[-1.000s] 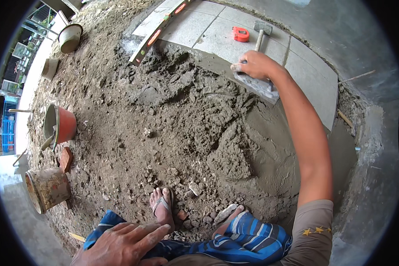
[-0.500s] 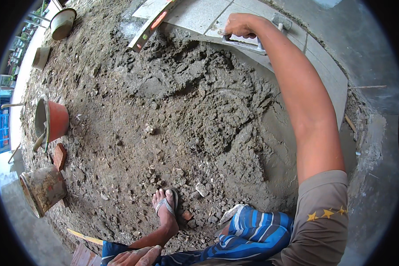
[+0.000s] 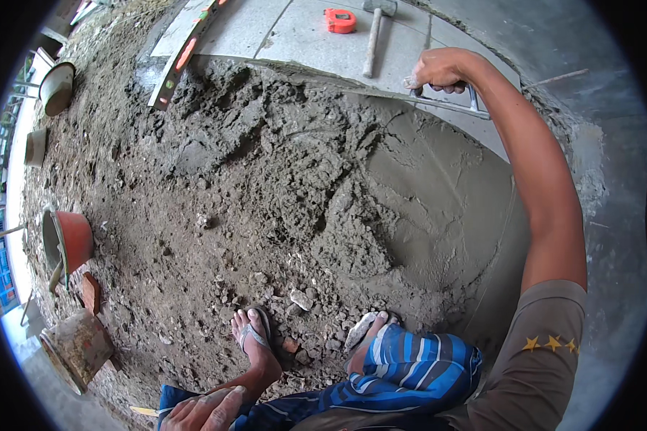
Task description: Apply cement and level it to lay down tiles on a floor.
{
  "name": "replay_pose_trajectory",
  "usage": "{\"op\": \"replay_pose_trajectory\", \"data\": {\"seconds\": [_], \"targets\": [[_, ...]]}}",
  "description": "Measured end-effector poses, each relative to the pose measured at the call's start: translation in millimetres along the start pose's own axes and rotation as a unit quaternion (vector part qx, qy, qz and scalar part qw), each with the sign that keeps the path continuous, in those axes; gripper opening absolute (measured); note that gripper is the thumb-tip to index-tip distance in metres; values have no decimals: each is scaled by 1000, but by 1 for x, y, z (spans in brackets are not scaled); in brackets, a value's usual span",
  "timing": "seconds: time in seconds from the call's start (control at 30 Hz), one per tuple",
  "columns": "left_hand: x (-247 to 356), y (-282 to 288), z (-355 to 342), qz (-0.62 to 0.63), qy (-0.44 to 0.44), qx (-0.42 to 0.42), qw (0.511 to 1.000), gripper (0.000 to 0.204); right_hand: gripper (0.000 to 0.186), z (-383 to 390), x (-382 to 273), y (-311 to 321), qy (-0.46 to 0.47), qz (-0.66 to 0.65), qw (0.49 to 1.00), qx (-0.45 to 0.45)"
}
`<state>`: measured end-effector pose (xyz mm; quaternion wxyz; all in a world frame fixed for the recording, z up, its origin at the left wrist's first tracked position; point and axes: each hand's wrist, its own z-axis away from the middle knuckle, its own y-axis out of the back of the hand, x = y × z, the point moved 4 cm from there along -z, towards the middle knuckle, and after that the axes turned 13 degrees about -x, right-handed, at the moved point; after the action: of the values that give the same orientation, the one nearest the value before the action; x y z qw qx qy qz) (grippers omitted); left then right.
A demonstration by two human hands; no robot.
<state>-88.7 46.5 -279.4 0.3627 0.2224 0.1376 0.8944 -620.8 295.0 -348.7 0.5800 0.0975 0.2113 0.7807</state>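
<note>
My right hand (image 3: 440, 70) is closed round the handle of a plastering trowel (image 3: 456, 106). Its metal blade lies along the border between the grey tiles (image 3: 316, 43) and a patch of smoothed wet mortar (image 3: 438, 179). Left of the smooth patch, the mortar (image 3: 302, 151) is lumpy and rough. My left hand (image 3: 207, 411) rests at the lower edge on my bent knee, fingers laid out and holding nothing. On the tiles, beside the trowel, lie a hammer (image 3: 374, 43) and a red tape measure (image 3: 340, 21).
A spirit level (image 3: 183, 61) lies across the tile edge. At the left stand a red bucket (image 3: 75, 241), a dirty bucket (image 3: 79, 348) and other pails, near a brick (image 3: 91, 292). Loose stones (image 3: 301, 299) lie by my feet. A thin stick (image 3: 559, 77) lies at the far right.
My right hand and the trowel have moved right along the tile edge, past the hammer. The view has shifted right, showing the tape measure and the whole hammer. My left hand stays on the knee.
</note>
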Motion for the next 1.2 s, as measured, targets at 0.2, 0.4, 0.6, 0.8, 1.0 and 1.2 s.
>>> {"op": "replay_pose_trajectory", "data": {"seconds": [0.2, 0.4, 0.6, 0.8, 1.0, 1.2], "targets": [[78, 60, 125, -66, -110, -86, 988, 68, 34, 41, 65, -29, -38, -24, 999, 4], [68, 47, 123, -72, -84, -68, 992, 69, 44, 71, 150, -94, 49, 59, 993, 87], [56, 48, 120, -93, -9, -9, 996, 68, 37, 57, 110, -127, 205, -72, 950, 223], [68, 48, 116, -68, -18, -29, 997, 69, 46, -17, 61, -102, 243, -118, 937, 220], [58, 50, 112, -37, 35, -53, 997, 70, 56, -68, 19, -70, 260, -79, 944, 186], [41, 49, 115, -71, 14, -18, 997, 69, 51, -89, -16, -80, 254, -72, 946, 187]]}}
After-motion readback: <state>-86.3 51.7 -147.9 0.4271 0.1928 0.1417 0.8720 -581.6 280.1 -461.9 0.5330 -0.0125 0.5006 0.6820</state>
